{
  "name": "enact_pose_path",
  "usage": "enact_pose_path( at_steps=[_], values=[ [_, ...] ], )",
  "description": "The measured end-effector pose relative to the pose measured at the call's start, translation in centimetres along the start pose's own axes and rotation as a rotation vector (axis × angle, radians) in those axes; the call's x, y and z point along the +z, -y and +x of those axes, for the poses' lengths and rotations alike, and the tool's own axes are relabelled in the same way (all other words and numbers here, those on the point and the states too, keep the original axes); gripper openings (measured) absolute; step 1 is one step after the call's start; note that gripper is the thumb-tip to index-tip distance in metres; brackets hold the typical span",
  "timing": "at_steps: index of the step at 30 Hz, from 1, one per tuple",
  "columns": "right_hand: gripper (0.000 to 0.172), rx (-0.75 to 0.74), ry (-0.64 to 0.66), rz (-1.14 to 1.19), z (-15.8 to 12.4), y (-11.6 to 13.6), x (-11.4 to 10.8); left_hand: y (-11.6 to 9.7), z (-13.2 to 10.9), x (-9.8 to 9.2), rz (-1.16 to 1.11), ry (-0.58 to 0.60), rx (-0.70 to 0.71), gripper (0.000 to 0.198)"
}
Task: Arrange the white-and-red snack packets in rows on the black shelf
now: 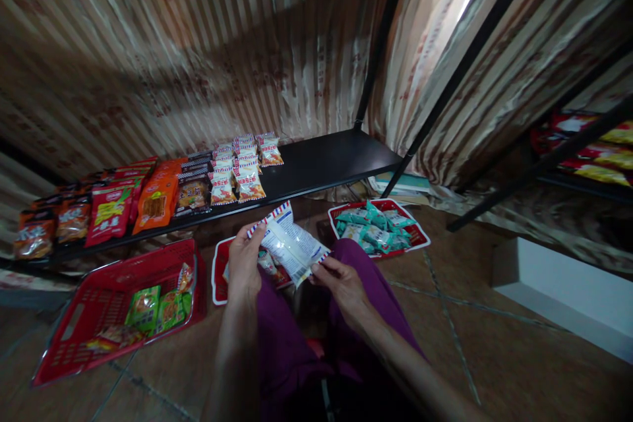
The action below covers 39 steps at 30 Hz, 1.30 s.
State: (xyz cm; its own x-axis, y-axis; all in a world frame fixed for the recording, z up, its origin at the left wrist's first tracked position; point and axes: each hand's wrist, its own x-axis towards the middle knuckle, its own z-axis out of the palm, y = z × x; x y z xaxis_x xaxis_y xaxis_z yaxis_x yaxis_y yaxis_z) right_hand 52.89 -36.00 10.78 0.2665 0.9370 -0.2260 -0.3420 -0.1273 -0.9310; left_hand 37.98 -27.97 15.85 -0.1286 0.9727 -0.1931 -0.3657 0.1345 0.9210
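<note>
Between my two hands is a snack bag (289,242) with a striped red, white and blue edge, its printed back turned up toward me. My left hand (244,257) pinches its upper left end. Fingers of my right hand (341,282) grip the lower right corner. Below the bag, partly hidden by my left arm and knee, stands a red basket with a white rim (217,273) that has a few packs in it. Ahead, similar striped snack bags (248,181) stand in rows on the black shelf (321,161).
Orange and red snack packs (157,201) line the shelf's left part. On the floor, a large red basket (84,323) holds green packs (158,308); another basket (420,237) holds teal packs (376,227). Black posts (445,89) rise at right, near a white box (564,290).
</note>
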Motion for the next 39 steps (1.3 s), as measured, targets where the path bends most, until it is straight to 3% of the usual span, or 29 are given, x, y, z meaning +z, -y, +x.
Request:
enact_pose_path(
  at_steps=[8,15,18,27,35,39],
  values=[
    [0.036,-0.139,0.149,-0.203,0.6,0.7,-1.6,-2.1,0.0,-0.9,0.269,0.18,0.025,0.037],
    [0.033,-0.162,0.202,-0.204,0.6,0.8,-1.6,-0.9,-0.1,-0.4,0.294,0.005,0.139,0.026],
    [0.029,-0.133,0.178,-0.161,0.2,1.2,-1.4,-0.6,0.0,-0.5,0.267,-0.013,0.136,0.026],
    [0.029,-0.076,-0.004,-0.032,-0.3,2.1,-0.5,0.5,0.2,-0.8,0.073,0.055,0.029,0.036],
    [0.03,-0.143,-0.017,-0.064,-0.4,2.2,-0.5,1.3,-0.9,-0.3,-0.172,0.172,-0.15,0.032],
    [0.03,-0.14,0.0,-0.048,-0.3,2.0,-0.4,1.9,-1.5,0.3,-0.141,0.208,-0.19,0.034]
  ],
)
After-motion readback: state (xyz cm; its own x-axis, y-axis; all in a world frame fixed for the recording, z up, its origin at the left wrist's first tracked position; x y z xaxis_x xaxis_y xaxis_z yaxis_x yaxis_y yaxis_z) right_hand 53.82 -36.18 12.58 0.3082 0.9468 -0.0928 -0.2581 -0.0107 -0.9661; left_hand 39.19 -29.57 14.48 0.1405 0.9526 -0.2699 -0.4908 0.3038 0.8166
